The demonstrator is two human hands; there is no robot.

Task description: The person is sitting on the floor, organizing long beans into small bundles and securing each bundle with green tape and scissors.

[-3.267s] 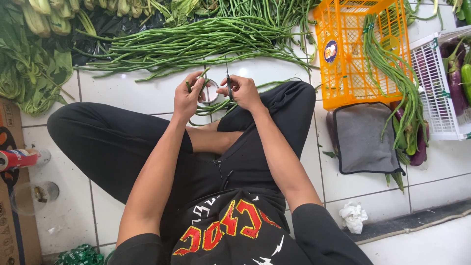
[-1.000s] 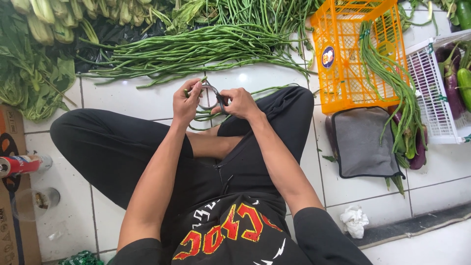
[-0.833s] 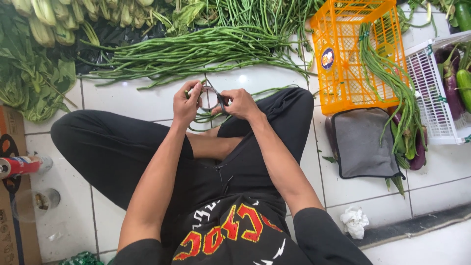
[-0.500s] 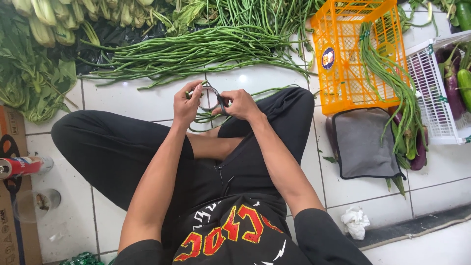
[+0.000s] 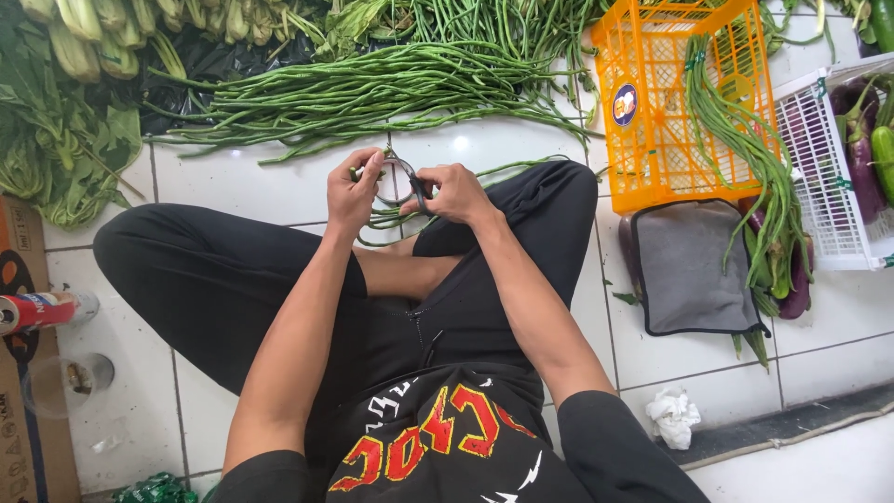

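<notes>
I sit cross-legged on a white tiled floor. My left hand [image 5: 354, 191] and my right hand [image 5: 458, 194] are raised together over my knees. Between their fingers they hold a thin dark loop [image 5: 410, 177], like a band. Just under the hands lies a small bundle of long green beans [image 5: 396, 220], its ends trailing right along my leg. Whether the loop goes around the bundle is hidden by my fingers.
A big pile of long beans [image 5: 372, 88] lies ahead, with leafy greens [image 5: 56, 158] at left. An orange crate [image 5: 652, 140] with beans, a white crate [image 5: 819, 177] with eggplants and a grey mat [image 5: 684, 265] are at right. A can [image 5: 42, 309] and a cup [image 5: 65, 377] stand at left.
Both hands stay in the same spot over my knees. The loop between them looked rounder before and now looks narrower and pulled.
</notes>
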